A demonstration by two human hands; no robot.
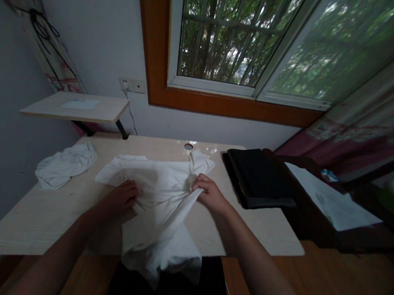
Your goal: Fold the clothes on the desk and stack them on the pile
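A white T-shirt [163, 181] lies spread and creased across the wooden desk, its lower end hanging over the front edge toward my lap. My right hand [207, 190] is closed on its right side, and folds of cloth run from those fingers across the shirt. On the opposite side my left hand [125, 195] has its fingers curled around the shirt's left edge. One sleeve stretches out flat at the left, while the right one is bunched up near the round hole in the desk. A second white cloth [67, 164] lies crumpled at the desk's left.
The desk [258, 233] carries a black folder-like case [255, 175] on its right. A small raised shelf [102, 108] with a paper stands at the back left. Right of the desk, a large white sheet [330, 198] lies on a dark surface. Behind is a window.
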